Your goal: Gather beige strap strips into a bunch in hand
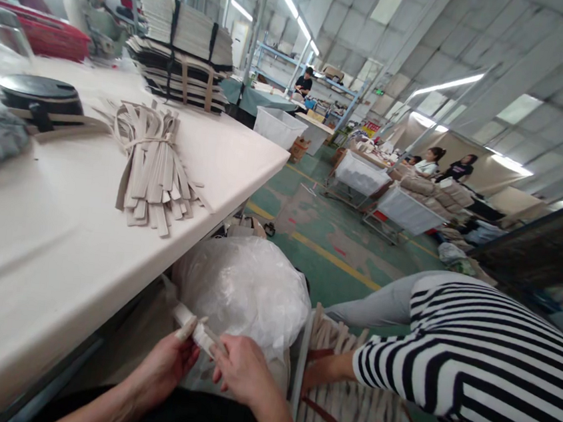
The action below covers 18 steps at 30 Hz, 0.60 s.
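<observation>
Low in front of me, beside the table, a pale fabric strip (204, 337) stretches between both hands. My left hand (169, 364) is closed on it with the thumb on top; the thumb seems to have a pale covering. My right hand (243, 369) pinches the strip's other end between thumb and fingers. From my left hand the strip runs up toward the table's edge, where it blurs. Just beyond the hands sits a large clear plastic bag (248, 288). On the table (57, 234) lies a tied bundle of beige straps (152, 170).
A co-worker in a striped top (488, 353) bends close on my right, one arm in a white bin (301, 367) of beige strips. A stack of flat panels (183, 46) and a round black case (39, 95) stand on the table. Wheeled white bins (360, 176) stand farther off.
</observation>
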Each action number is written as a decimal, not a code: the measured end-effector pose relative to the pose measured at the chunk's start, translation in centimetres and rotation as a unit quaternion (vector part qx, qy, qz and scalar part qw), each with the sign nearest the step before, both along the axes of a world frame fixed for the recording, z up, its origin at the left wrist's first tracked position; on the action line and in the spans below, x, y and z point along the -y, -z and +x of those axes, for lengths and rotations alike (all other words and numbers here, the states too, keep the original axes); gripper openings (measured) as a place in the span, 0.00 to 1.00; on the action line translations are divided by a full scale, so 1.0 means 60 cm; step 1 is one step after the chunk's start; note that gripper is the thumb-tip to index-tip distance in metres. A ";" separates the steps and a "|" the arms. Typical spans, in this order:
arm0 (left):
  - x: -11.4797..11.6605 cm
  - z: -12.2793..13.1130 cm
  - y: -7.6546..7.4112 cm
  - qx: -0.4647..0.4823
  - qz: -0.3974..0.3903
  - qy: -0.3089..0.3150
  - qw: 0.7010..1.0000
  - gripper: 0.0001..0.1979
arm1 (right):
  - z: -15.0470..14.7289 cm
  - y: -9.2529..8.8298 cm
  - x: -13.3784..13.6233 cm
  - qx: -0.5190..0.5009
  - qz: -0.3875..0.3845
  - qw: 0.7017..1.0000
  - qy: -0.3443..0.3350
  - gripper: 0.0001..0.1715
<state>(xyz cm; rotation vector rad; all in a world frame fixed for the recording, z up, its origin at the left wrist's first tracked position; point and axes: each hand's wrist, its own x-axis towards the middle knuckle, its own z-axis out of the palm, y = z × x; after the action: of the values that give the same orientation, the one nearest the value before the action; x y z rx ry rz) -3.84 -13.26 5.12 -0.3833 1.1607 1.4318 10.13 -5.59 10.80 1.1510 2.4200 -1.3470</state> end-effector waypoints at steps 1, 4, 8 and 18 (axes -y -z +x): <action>0.000 -0.004 -0.003 -0.005 -0.003 -0.008 1.000 0.06 | 0.006 -0.002 -0.001 0.003 0.003 1.000 0.001 0.22; 0.002 -0.003 -0.010 0.002 -0.001 0.000 1.000 0.06 | 0.015 -0.007 -0.003 0.033 0.046 0.998 0.008 0.17; 0.005 0.015 -0.013 0.018 0.015 0.032 0.999 0.06 | 0.000 0.000 0.004 0.028 0.065 0.997 0.017 0.13; 0.001 -0.014 -0.006 -0.034 0.006 -0.016 0.999 0.08 | 0.005 -0.001 0.006 0.029 0.086 0.995 0.036 0.12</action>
<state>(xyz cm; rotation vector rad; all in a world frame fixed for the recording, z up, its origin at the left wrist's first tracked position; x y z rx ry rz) -4.67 -13.30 5.50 -0.3484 1.2037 1.4884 10.42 -5.96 10.85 1.3094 2.5152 -1.1237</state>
